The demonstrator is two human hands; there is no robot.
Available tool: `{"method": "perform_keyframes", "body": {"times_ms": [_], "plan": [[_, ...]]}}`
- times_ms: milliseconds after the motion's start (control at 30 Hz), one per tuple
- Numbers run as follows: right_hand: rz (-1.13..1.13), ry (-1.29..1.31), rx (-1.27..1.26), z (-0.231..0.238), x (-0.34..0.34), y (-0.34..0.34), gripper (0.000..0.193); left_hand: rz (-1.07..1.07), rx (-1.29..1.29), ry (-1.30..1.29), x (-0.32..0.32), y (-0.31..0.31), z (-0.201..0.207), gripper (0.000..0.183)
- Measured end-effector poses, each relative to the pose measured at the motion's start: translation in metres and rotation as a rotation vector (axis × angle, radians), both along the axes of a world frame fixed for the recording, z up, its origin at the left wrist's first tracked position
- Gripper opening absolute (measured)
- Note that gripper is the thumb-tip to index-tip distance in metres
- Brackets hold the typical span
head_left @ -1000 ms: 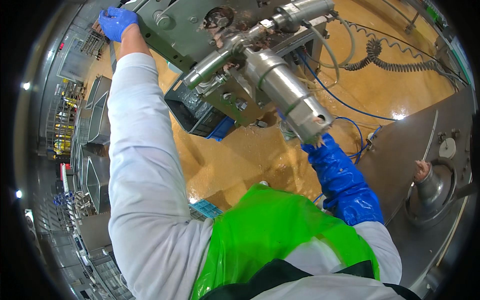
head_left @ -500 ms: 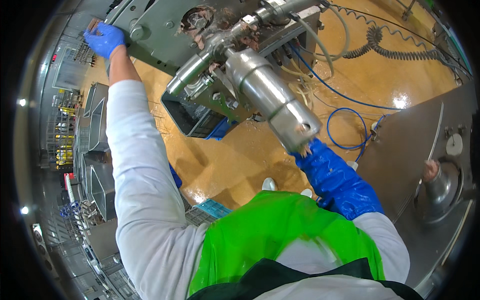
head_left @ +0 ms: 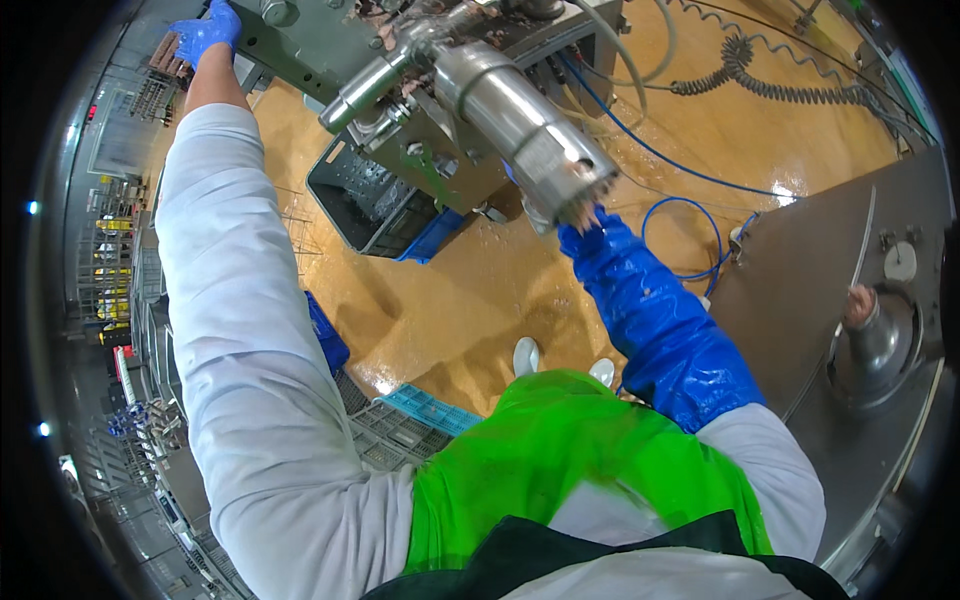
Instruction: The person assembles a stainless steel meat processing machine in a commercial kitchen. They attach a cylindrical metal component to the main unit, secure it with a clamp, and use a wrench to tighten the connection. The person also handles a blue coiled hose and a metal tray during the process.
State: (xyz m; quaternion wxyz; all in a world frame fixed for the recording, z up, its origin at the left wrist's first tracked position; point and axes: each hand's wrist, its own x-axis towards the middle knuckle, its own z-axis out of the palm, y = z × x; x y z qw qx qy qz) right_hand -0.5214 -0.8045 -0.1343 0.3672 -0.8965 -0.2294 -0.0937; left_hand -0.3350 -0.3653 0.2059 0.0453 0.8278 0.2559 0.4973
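My left hand [head_left: 208, 32], in a thin blue glove, rests at the corner of a grey-green machine body [head_left: 300, 45], its thumb and fingers apart. Below the machine's fittings slants a thick steel cylinder [head_left: 520, 130] with pinkish meat scraps [head_left: 580, 212] at its lower end. A long blue waterproof sleeve [head_left: 655, 310] covers my right forearm and reaches up to that end. The cylinder hides most of my right hand and its fingers. A slimmer steel pipe [head_left: 375, 85] crosses above the cylinder, with more scraps around it.
A dark tub [head_left: 330, 190] stands under the machine beside a blue crate [head_left: 430, 240]. Blue hose [head_left: 690, 200] loops over the wet tan floor. On the right is a steel surface [head_left: 790, 270] with a meat-filled spout [head_left: 862, 335]. Turquoise and grey crates [head_left: 430, 408] lie near my feet.
The machine and cylinder sit higher and further left in the picture, as the view has shifted. My left hand stays at the machine's corner; my right arm remains at the cylinder's lower end.
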Motion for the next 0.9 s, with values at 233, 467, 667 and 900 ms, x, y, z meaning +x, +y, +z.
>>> {"method": "perform_keyframes", "body": {"times_ms": [233, 467, 667, 900], "plan": [[-0.028, 0.014, -0.051, -0.010, 0.005, -0.002, 0.059, -0.171, -0.169, 0.181, -0.028, -0.027, -0.009, 0.104], [0.002, 0.026, -0.036, -0.015, 0.011, 0.010, 0.060, -0.241, -0.094, 0.013, 0.005, -0.003, -0.018, 0.095], [-0.002, 0.039, -0.006, -0.013, 0.021, 0.015, 0.060, -0.176, 0.127, -0.588, 0.035, -0.026, -0.041, 0.071], [0.006, 0.006, -0.048, -0.024, 0.026, 0.029, 0.060, -0.126, 0.066, -0.316, 0.044, 0.000, -0.036, 0.070]]}}
